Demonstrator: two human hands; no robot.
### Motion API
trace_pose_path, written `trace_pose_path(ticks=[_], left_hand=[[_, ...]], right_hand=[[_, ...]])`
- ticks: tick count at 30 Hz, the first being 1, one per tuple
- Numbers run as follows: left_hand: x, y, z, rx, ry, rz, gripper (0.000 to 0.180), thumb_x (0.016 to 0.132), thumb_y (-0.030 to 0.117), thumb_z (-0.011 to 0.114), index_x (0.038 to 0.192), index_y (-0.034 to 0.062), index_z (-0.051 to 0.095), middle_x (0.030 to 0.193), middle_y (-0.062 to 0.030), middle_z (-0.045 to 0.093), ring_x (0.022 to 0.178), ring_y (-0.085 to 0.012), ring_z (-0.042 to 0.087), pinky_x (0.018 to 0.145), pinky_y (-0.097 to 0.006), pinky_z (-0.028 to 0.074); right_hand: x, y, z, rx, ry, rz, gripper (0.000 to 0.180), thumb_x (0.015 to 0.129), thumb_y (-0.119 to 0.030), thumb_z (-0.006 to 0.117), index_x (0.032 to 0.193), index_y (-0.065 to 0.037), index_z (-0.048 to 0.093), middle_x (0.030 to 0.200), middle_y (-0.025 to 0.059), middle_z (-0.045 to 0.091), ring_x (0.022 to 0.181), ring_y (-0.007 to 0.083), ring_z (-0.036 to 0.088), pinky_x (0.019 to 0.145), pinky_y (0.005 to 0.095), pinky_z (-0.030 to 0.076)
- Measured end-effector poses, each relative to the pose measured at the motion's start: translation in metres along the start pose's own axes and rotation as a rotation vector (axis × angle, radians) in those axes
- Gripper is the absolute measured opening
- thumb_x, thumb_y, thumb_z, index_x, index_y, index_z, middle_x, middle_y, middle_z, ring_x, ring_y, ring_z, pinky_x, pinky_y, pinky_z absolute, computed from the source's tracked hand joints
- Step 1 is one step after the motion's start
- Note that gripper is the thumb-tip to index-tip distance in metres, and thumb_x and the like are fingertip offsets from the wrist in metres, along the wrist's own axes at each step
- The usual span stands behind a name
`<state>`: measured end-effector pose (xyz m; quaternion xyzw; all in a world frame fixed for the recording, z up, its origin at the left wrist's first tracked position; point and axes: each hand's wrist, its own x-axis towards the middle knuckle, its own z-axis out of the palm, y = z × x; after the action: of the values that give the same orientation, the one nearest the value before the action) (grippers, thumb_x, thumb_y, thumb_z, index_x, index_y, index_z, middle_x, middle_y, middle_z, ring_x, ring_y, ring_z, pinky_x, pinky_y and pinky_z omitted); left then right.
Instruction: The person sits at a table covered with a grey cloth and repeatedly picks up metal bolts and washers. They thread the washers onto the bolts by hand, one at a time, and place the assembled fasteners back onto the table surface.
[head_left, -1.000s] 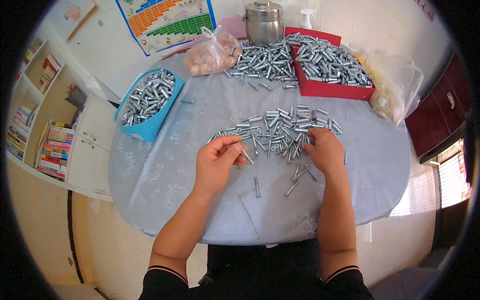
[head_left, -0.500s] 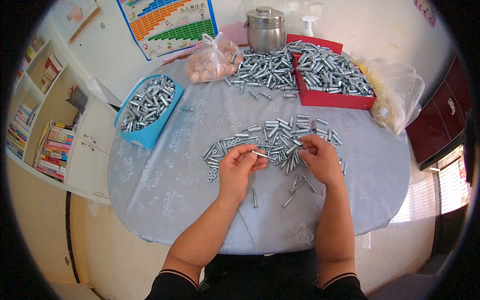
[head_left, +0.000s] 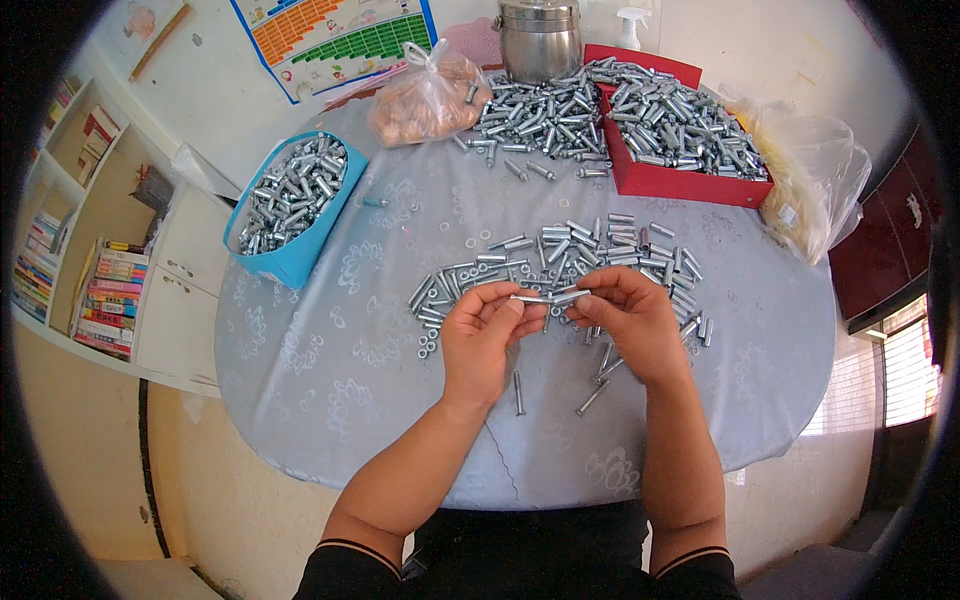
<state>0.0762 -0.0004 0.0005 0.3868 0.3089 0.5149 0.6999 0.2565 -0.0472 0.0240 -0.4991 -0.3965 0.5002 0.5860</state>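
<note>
Holding one slim metal sleeve between the fingertips of both hands, I see my left hand pinching its left end and my right hand its right end, so its long axis runs side to side above the desk, each hand equally near. Just beyond lies the loose heap of sleeves. Compared with half a second ago, the hands sit closer together and the sleeve lies level.
</note>
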Motion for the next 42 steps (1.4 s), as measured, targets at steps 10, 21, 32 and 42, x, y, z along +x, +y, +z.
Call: trace_pose_path(ticks=[10, 21, 32, 42], left_hand=[[-0.007, 0.001, 0.007, 0.226, -0.050, -0.084, 0.025, 0.095, 0.006, 0.056, 0.117, -0.0058, 0.059, 0.103, -0.0144, 0.067, 0.092, -0.0202, 0.068, 0.079, -0.030, 0.058], [-0.006, 0.002, 0.001, 0.185, -0.095, -0.052, 0.019, 0.091, 0.003, 0.058, 0.110, -0.0021, 0.059, 0.094, -0.0126, 0.069, 0.077, -0.0186, 0.068, 0.071, -0.031, 0.059], [-0.012, 0.000, 0.007, 0.214, -0.130, -0.059, 0.019, 0.092, 0.006, 0.058, 0.109, -0.0010, 0.060, 0.095, -0.0144, 0.069, 0.076, -0.0195, 0.069, 0.068, -0.032, 0.059], [-0.017, -0.007, 0.014, 0.278, -0.176, -0.067, 0.019, 0.090, 0.005, 0.059, 0.108, -0.0013, 0.061, 0.094, -0.0129, 0.070, 0.076, -0.0183, 0.069, 0.067, -0.031, 0.059]], right_hand=[[0.000, 0.005, 0.004, -0.168, 0.019, -0.029, 0.021, 0.087, -0.004, 0.067, 0.107, 0.003, 0.067, 0.083, 0.0045, 0.067, 0.072, 0.0096, 0.061, 0.065, 0.0237, 0.050], [-0.005, 0.004, 0.007, -0.303, -0.039, -0.134, 0.020, 0.088, -0.010, 0.067, 0.105, 0.001, 0.068, 0.083, 0.0033, 0.067, 0.068, 0.0083, 0.056, 0.061, 0.0237, 0.047], [-0.024, -0.056, -0.008, -0.172, 0.375, -0.199, 0.017, 0.091, -0.013, 0.062, 0.097, 0.002, 0.068, 0.078, 0.0020, 0.065, 0.063, 0.0055, 0.055, 0.057, 0.0208, 0.044], [-0.018, -0.048, -0.092, -1.219, -0.222, -0.163, 0.013, 0.072, -0.009, 0.068, 0.085, -0.006, 0.071, 0.083, 0.0130, 0.067, 0.076, 0.0308, 0.063, 0.071, 0.0395, 0.050]])
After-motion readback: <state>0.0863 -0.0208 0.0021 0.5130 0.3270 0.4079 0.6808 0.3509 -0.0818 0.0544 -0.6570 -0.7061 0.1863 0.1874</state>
